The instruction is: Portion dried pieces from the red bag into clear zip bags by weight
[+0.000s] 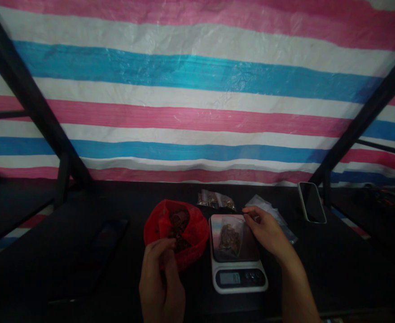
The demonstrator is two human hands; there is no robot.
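Note:
A red plastic bag [197, 229] sits with its mouth spread, small brown pieces [180, 242] inside. My left hand [162, 273] is at its front rim, thumb and fingertips drawn together; what lies between them is hidden. To the right is a white kitchen scale [239, 289] with a dark platform and a lit display that seems to read 83. On the platform lies a clear zip bag [230, 237] partly filled with brown pieces. My right hand [260, 224] reaches over the scale's far right corner, thumb and forefinger pinched at the zip bag's upper corner.
Filled small zip bags [216, 199] lie behind the scale. Flat clear bags [281, 222] are partly under my right forearm. A phone [312, 202] rests at the right, and a dark flat object [111, 231] at the left. Black frame bars and a striped sheet [197, 121] stand behind.

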